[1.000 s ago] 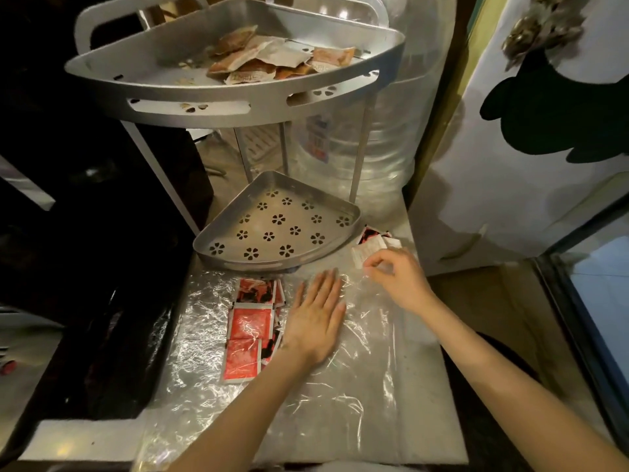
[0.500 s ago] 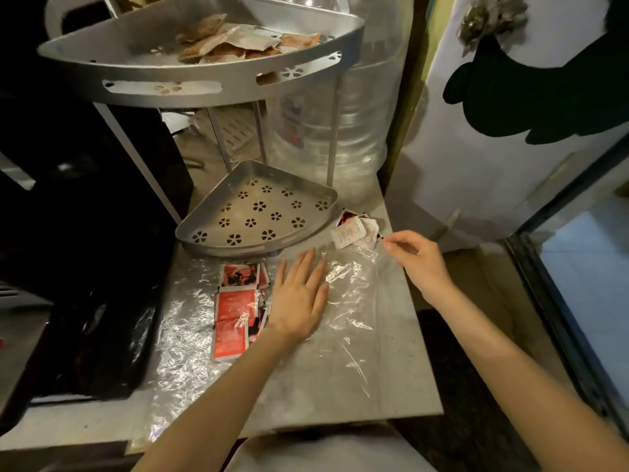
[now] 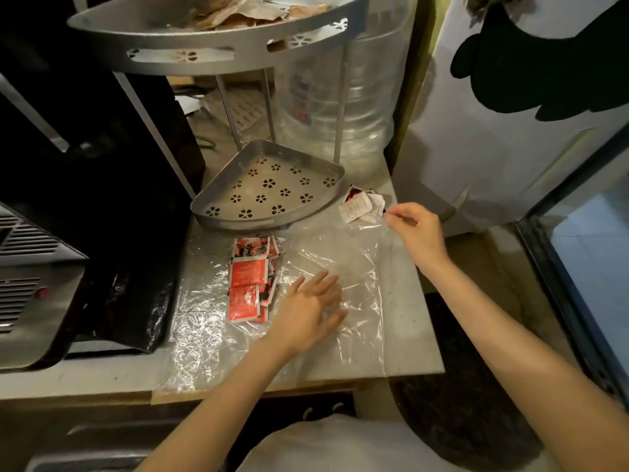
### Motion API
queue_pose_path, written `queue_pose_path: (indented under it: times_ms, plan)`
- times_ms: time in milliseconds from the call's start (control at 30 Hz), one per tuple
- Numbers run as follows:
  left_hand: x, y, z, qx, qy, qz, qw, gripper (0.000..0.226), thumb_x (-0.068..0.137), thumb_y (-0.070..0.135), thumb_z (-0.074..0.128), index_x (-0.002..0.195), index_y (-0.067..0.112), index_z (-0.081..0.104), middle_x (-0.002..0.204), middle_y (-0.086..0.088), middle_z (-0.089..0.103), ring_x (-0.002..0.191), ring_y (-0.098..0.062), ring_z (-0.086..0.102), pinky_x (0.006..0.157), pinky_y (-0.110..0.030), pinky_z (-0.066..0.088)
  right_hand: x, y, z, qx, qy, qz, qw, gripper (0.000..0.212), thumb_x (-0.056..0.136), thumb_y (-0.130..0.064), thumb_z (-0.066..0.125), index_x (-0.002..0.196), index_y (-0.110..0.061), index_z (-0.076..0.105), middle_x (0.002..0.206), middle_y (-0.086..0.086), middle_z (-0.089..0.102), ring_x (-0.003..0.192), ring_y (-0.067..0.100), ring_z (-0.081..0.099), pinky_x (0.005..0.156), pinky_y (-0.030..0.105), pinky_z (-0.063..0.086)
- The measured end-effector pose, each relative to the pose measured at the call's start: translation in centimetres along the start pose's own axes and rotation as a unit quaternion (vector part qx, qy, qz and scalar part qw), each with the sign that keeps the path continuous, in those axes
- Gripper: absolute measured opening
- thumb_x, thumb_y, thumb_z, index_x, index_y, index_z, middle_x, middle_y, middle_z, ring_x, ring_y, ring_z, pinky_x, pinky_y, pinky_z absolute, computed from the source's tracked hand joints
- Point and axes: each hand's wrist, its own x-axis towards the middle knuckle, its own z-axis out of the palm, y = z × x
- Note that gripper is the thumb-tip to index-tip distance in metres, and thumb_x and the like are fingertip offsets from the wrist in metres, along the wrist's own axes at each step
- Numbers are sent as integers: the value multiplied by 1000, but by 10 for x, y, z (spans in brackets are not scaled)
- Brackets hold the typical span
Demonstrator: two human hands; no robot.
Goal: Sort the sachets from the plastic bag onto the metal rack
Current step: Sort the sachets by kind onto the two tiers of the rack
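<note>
A clear plastic bag (image 3: 354, 267) lies flat on the grey counter. My left hand (image 3: 306, 311) rests flat on it with straight fingers, beside a pile of red sachets (image 3: 250, 281). My right hand (image 3: 417, 233) pinches the bag's far right corner, next to a small heap of white and red sachets (image 3: 360, 204). The metal rack's lower shelf (image 3: 269, 189) stands just beyond with nothing on it. Its upper shelf (image 3: 211, 49) holds several brownish sachets (image 3: 245, 13).
A large clear water bottle (image 3: 337, 97) stands behind the rack. A black appliance (image 3: 85, 165) fills the left. A white fridge door (image 3: 510, 131) with a dark shape rises at right. The counter's front edge (image 3: 272, 386) is near my body.
My right hand let go of the white sachets and slid right to the bag's corner. My left hand stayed flat on the bag. The camera tilted down.
</note>
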Motion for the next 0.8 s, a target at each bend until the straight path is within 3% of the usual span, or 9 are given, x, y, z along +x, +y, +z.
queue_pose_path:
  times_ms: [100,200,267,367,433,533,633,800]
  plan:
    - [-3,3,11,-16,32,-3,999,44,96,39,29,130,22,50,147,2,38,141,-16,22,115,-35,9,-14,-9,0,-92,22,-79,992,39,82,-2,61,120,-10,54,107,-3,51,72,6,52,63,-1,38]
    - [-7,8,17,-15,45,-3,999,57,89,44,16,125,22,55,144,0,43,139,-20,28,114,-38,14,-41,-19,7,-176,-71,-203,961,48,79,5,58,121,-18,57,121,-7,49,66,-2,46,67,5,38]
    - [-9,11,20,5,57,2,998,53,89,40,21,118,19,61,137,-5,52,133,-25,40,110,-44,25,-64,-25,15,-239,-195,-235,921,50,82,3,53,123,-26,57,135,-8,47,79,-8,51,74,9,41]
    - [-8,10,26,-8,64,-8,998,43,86,34,34,93,11,69,107,-12,69,106,-31,61,99,-49,42,-91,-22,31,-319,-330,-253,852,50,88,0,44,130,-26,51,146,-7,40,123,10,47,99,18,35]
    - [-10,9,29,-19,54,-16,998,47,85,36,32,89,9,70,95,-12,71,97,-29,63,98,-47,42,-99,-17,38,-345,-353,-268,827,47,89,-2,43,130,-25,50,138,-5,50,121,19,50,100,33,43]
    - [-16,11,31,-26,55,-6,998,54,87,41,22,109,15,64,116,-5,65,117,-20,53,110,-43,29,-97,-12,35,-386,-341,-259,817,40,88,-5,44,124,-18,52,120,1,59,104,21,58,84,36,49]
    - [-22,13,31,-55,61,-10,997,63,89,45,9,133,20,47,142,1,45,137,-13,31,115,-32,11,-93,-5,30,-408,-317,-261,815,30,87,-8,47,115,-11,57,109,5,58,99,21,55,77,33,47]
    - [-26,8,39,-73,55,-12,996,59,91,44,0,141,26,27,151,5,26,142,-7,15,116,-25,2,-96,2,16,-370,-283,-233,854,16,89,-13,49,90,-7,65,96,5,60,91,18,54,76,32,48]
